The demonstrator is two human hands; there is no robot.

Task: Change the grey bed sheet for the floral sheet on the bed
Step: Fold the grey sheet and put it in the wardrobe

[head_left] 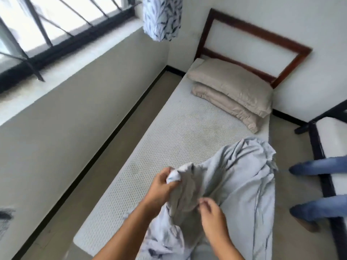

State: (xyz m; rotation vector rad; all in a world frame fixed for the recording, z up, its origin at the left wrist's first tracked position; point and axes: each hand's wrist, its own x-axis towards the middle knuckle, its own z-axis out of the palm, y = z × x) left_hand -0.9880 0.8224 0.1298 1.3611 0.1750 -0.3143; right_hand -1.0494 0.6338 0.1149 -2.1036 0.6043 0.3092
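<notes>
A bare white mattress point(169, 147) lies on the bed with two beige pillows point(232, 91) stacked at its head. A bunched pale sheet point(244, 184) is heaped over the mattress's near right part; dark leaf prints show on its lower folds point(161, 246). My left hand point(161, 186) grips a raised corner of this sheet. My right hand point(212, 212) pinches a fold of the same sheet a little lower and to the right.
A dark wooden headboard point(253, 34) stands against the far wall. A leaf-patterned curtain point(161, 17) hangs by the barred window point(56, 34). Another person's legs in blue trousers point(319, 188) stand at the right, beside a dark-framed piece of furniture point(323, 166). Floor runs along the bed's left.
</notes>
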